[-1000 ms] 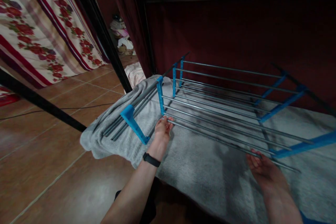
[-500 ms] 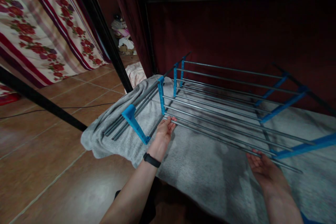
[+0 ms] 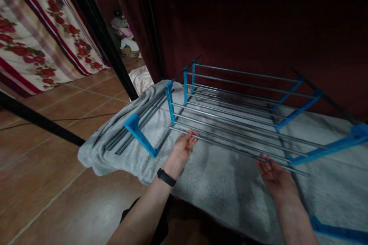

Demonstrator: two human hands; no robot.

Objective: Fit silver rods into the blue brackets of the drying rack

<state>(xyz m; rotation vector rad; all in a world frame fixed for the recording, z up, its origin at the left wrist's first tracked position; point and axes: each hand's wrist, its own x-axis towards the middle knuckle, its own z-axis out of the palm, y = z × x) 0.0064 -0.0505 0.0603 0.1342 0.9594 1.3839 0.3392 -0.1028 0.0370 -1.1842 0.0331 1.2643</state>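
Observation:
A rack of grey metal rods (image 3: 238, 118) held in blue plastic side pieces (image 3: 324, 149) lies on a grey towel (image 3: 218, 183). My left hand (image 3: 184, 147), with a black band on its wrist, holds the nearest rod (image 3: 230, 149) close to its left end, fingers curled under it. Further right along the same rod, my right hand (image 3: 273, 176) is palm up with its fingers curled beneath the rod. A loose blue side piece (image 3: 138, 134) stands left of my left hand, beside several loose rods (image 3: 135, 130).
The towel lies on a brown tiled floor (image 3: 57, 183). Black poles (image 3: 37, 120) cross on the left, before a flowered cloth (image 3: 37, 34). A dark red fabric wall (image 3: 258, 30) stands right behind the rack. A blue piece (image 3: 339, 231) lies at the bottom right.
My left hand slid a little to the right along the nearest rod. The camera shifted, so the rack sits slightly further left in view.

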